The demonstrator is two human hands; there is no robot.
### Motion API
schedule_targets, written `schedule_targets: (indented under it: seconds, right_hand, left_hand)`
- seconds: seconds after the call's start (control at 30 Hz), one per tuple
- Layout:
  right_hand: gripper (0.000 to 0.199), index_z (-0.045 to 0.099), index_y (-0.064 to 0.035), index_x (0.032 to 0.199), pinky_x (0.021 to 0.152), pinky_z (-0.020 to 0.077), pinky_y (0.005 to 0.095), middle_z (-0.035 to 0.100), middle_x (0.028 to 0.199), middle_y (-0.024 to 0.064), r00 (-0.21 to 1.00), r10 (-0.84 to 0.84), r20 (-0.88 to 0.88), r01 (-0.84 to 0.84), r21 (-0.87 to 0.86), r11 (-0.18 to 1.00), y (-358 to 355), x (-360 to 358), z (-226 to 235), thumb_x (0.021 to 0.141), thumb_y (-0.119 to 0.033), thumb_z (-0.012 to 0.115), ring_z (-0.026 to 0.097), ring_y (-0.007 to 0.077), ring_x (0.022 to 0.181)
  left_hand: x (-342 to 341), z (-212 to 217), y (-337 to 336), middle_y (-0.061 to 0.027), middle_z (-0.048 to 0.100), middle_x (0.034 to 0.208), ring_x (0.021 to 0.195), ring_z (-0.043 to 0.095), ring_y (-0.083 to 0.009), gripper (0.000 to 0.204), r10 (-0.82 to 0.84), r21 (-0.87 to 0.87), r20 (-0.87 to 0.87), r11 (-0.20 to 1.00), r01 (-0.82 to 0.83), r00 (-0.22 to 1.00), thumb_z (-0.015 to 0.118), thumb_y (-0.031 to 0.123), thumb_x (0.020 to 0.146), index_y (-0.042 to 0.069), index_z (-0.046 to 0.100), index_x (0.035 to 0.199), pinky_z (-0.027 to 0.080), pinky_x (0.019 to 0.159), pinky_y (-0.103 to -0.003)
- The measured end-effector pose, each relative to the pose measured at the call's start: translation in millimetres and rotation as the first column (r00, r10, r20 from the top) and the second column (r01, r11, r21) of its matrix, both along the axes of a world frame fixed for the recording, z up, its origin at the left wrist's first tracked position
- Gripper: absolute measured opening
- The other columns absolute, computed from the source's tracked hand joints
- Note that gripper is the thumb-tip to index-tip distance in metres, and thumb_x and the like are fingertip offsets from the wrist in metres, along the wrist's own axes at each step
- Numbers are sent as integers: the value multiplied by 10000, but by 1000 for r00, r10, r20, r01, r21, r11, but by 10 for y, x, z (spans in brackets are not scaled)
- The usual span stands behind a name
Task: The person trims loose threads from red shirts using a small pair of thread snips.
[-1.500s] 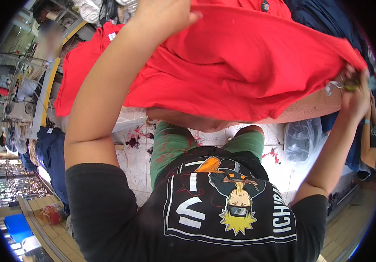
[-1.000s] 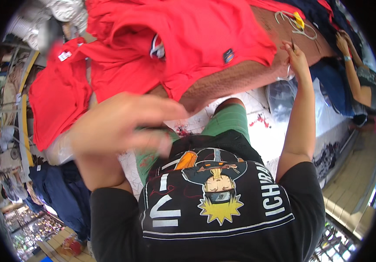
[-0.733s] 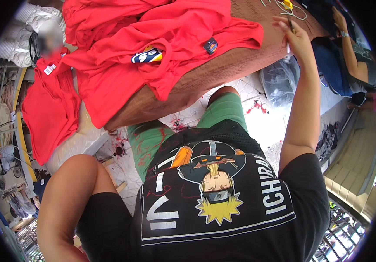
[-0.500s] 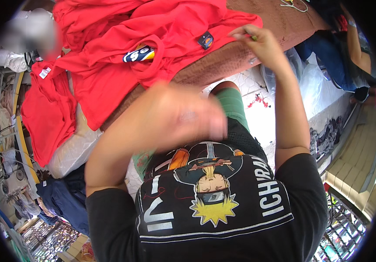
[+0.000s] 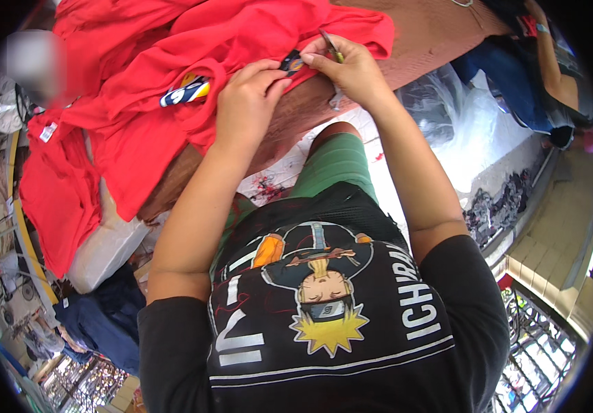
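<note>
A red garment (image 5: pixel 141 113) lies bunched on a brown-covered surface, with a dark woven label (image 5: pixel 289 63) on its near right part. My left hand (image 5: pixel 245 93) is closed on the red cloth at the label's left side, thumb and forefinger drawn together. From the right, my right hand (image 5: pixel 355 74) meets the label's other edge with its thumb and fingertips. Thread snips (image 5: pixel 331 46) with a dark blade and a yellowish handle are held in that same hand, pointing up and away. The fingers hide part of the label. Left of my left hand shows a blue, white and yellow patch (image 5: pixel 186 91).
More red clothing (image 5: pixel 62 199) hangs at the left over a plastic-wrapped bundle (image 5: pixel 114 241). Dark blue cloth (image 5: pixel 103 316) lies below it. Clear plastic (image 5: pixel 448 110) and dark scraps (image 5: pixel 510 206) are on the right. Another person's arm (image 5: pixel 551 65) shows at the upper right.
My left hand has swung up from in front of my chest to the red cloth beside the label. The right hand has moved left, with the snips, to the label's edge.
</note>
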State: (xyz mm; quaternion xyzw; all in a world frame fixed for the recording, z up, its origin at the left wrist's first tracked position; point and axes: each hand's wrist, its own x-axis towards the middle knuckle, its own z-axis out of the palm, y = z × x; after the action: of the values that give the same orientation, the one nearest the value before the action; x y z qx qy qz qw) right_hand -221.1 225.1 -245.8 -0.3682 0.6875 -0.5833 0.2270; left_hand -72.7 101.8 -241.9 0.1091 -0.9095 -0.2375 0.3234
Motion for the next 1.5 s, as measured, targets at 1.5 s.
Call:
schedule_targets:
  seconds: [1.5]
  right_hand:
    - [207,628,-26,1025,778,495,349,681,922,131,902,278,-329,-185,287,940,106,101,383,849,-134,632,655,255,877]
  left_hand:
    - [-54,333,-250,-104,708,840,781,693,-208,185,-193,405,328,913,47,925,552,170,924,4,629,946,537,711,-333]
